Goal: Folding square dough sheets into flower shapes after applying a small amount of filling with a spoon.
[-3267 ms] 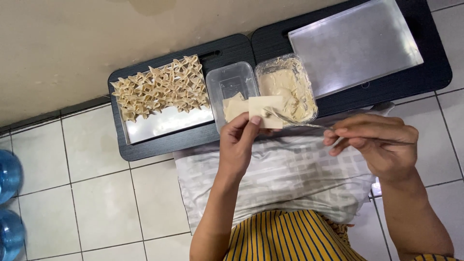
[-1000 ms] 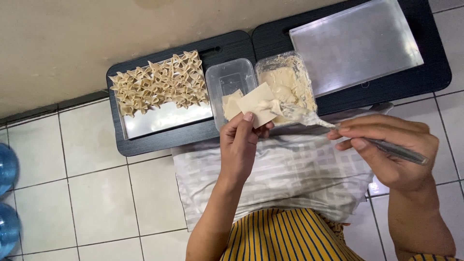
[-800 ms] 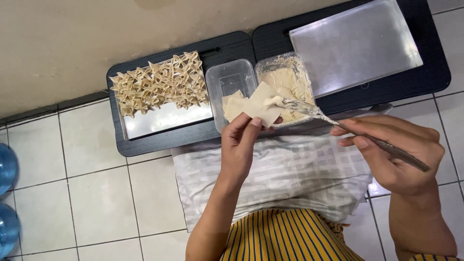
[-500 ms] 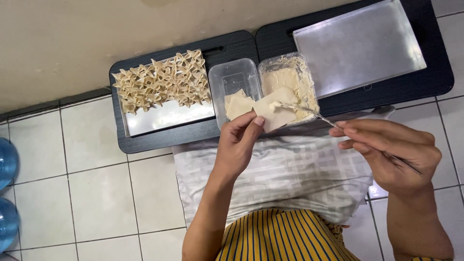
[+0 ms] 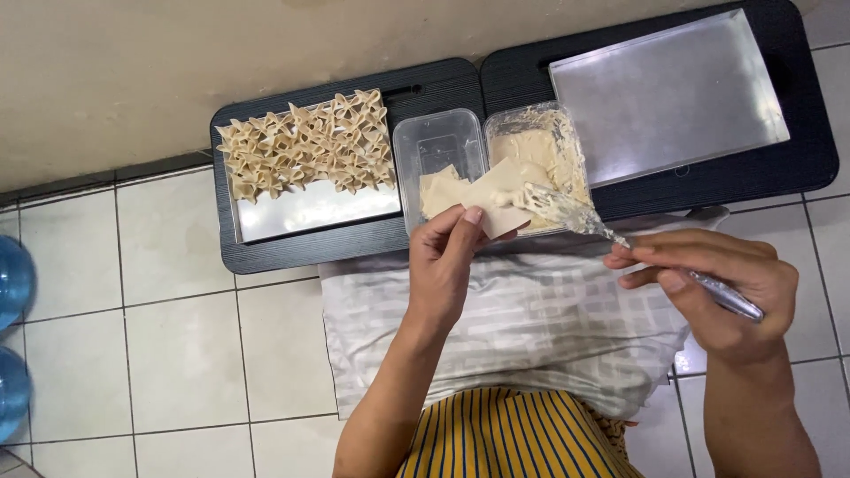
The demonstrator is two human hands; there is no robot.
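My left hand [image 5: 450, 265] pinches a pale square dough wrapper [image 5: 496, 196] and holds it up in front of two clear plastic tubs. My right hand [image 5: 722, 285] grips a metal fork [image 5: 611, 232] by its handle; the fork's filling-smeared tines touch the wrapper's right side. The left tub [image 5: 436, 146] holds a stack of wrappers, and the right tub [image 5: 553, 142] holds beige filling paste. Folded dumplings [image 5: 305, 146] fill the upper part of a metal tray [image 5: 319, 211] on the left black board.
Two black boards [image 5: 443, 84] lie side by side against a wall on the tiled floor. A bare metal tray [image 5: 668, 93] rests on the right board. A striped grey cloth [image 5: 531, 319] covers my lap. Blue water bottles [image 5: 13, 283] stand at the left edge.
The fork went from the filling tub to the wrapper and now presses paste onto it. My left hand shifted the wrapper slightly lower and toward the fork.
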